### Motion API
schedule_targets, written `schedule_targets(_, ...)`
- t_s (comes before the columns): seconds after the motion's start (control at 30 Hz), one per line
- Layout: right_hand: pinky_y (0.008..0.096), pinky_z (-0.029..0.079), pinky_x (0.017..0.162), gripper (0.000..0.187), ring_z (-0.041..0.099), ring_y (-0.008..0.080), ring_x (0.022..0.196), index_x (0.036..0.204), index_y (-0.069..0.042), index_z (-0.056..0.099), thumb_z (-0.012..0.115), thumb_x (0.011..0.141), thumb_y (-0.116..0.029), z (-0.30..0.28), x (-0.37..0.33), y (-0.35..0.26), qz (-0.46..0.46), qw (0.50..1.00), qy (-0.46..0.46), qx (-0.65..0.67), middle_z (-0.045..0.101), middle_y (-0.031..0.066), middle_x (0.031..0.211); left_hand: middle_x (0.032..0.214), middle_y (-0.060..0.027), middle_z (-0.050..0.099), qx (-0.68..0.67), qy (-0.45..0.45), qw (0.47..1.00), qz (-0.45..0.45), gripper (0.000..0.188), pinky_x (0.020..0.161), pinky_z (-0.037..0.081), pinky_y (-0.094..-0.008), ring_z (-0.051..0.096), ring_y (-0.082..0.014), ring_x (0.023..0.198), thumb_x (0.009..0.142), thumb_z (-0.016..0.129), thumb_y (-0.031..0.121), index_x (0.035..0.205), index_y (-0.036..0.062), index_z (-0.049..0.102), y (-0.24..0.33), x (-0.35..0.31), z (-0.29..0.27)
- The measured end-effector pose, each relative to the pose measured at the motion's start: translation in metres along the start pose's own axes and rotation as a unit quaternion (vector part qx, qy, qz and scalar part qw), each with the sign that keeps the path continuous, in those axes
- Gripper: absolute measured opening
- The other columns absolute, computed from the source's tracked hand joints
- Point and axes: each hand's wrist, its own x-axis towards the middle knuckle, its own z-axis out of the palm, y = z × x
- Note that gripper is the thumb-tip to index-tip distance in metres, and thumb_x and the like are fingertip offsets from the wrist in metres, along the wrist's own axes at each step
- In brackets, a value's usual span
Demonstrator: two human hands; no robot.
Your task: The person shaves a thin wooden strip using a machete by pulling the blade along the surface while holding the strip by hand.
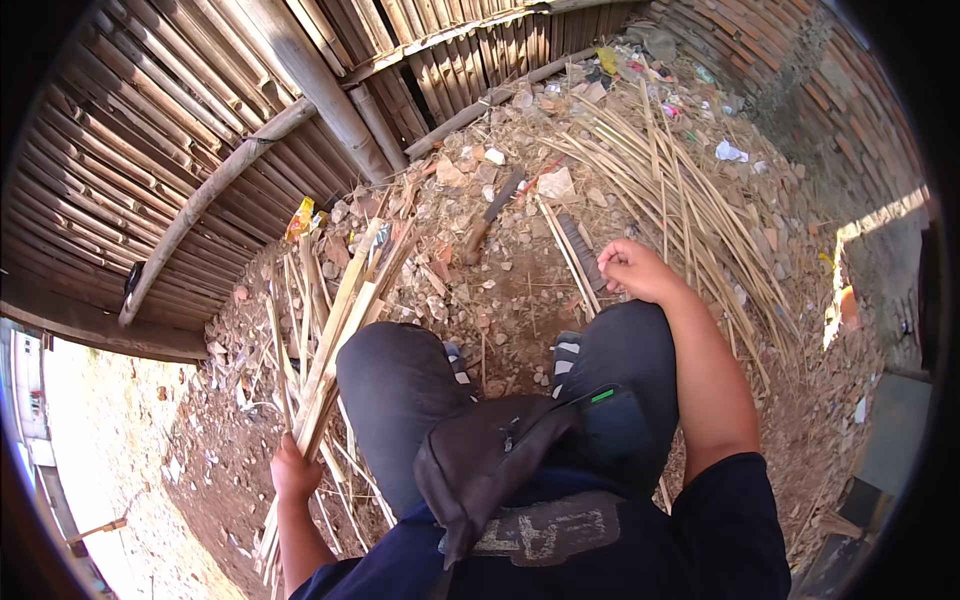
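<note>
My left hand (pixel 293 472) is closed round split bamboo strips (pixel 335 360) that lean in a loose pile beside my left knee. Above my right knee, my right hand (pixel 628 270) has its fingers curled in; whether anything small is between them is hidden. Just left of that hand lies a dark ridged strip (pixel 577 250), alongside a few thin pale bamboo slivers (pixel 563 240). Farther off on the ground, ahead of my knees, rests a large knife (pixel 493 212) with a dark blade and a wooden handle.
Many long thin bamboo strips (pixel 690 200) lie spread on the ground to the right. A bamboo-slat wall (pixel 180 150) with poles rises at the left and back, a brick wall (pixel 840 90) at the right. Stones and litter cover the dirt (pixel 520 290).
</note>
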Motion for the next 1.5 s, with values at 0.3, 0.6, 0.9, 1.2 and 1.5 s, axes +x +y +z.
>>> schedule_targets(0.3,0.0285,0.053,0.069,0.013,0.067,0.0119,0.075,0.107,-0.002,0.064,0.066,0.096,-0.009,-0.001,-0.008,-0.005,-0.103,0.992,0.072,0.029,0.068,0.0043,0.088,0.09,-0.0288,0.066,0.031,0.118,0.988,0.099,0.064,0.073,0.055,-0.0567,0.066,-0.0503,0.081,0.068,0.067,0.005,0.128,-0.0017,0.047,0.017,0.055,-0.078)
schedule_targets(0.6,0.0357,0.055,0.077,0.015,0.068,0.0284,0.083,0.103,-0.002,0.066,0.067,0.089,-0.002,-0.002,-0.05,-0.062,-0.438,0.806,0.388,-0.095,0.069,0.0136,0.093,0.1,-0.0274,0.066,-0.015,0.205,0.941,0.27,0.059,0.078,0.051,-0.0574,0.064,-0.0497,0.091,0.072,0.066,0.003,0.128,-0.0011,0.049,0.189,0.126,-0.191)
schedule_targets(0.9,0.0493,0.047,0.103,0.065,0.058,0.0384,0.12,0.138,-0.013,0.053,0.081,0.079,-0.018,0.013,-0.086,-0.112,-0.443,0.754,0.274,-0.4,0.061,0.0175,0.129,0.097,-0.0113,0.069,0.139,0.115,0.854,0.488,0.023,0.075,0.058,-0.0438,0.073,-0.0305,0.086,0.083,0.065,0.006,0.105,0.0068,0.056,0.391,0.096,-0.191)
schedule_targets(1.2,0.048,0.053,0.092,0.077,0.066,0.0408,0.107,0.14,-0.013,0.055,0.079,0.067,-0.012,-0.05,-0.098,-0.059,-0.157,0.91,0.138,-0.359,0.069,0.0214,0.116,0.095,-0.0061,0.068,0.105,0.165,0.765,0.614,0.021,0.077,0.057,-0.0439,0.073,-0.0263,0.089,0.086,0.063,0.012,0.106,0.0087,0.056,0.506,0.076,-0.172)
schedule_targets(1.5,0.0495,0.054,0.087,0.073,0.068,0.041,0.102,0.134,-0.01,0.057,0.082,0.066,-0.02,-0.104,-0.098,0.044,0.001,0.904,0.233,-0.359,0.071,0.0199,0.109,0.144,-0.0135,0.053,-0.032,0.257,0.711,0.654,0.067,0.119,0.034,-0.05,0.048,-0.0306,0.138,0.09,0.065,0.021,0.152,0.0119,0.042,0.528,0.065,-0.157)
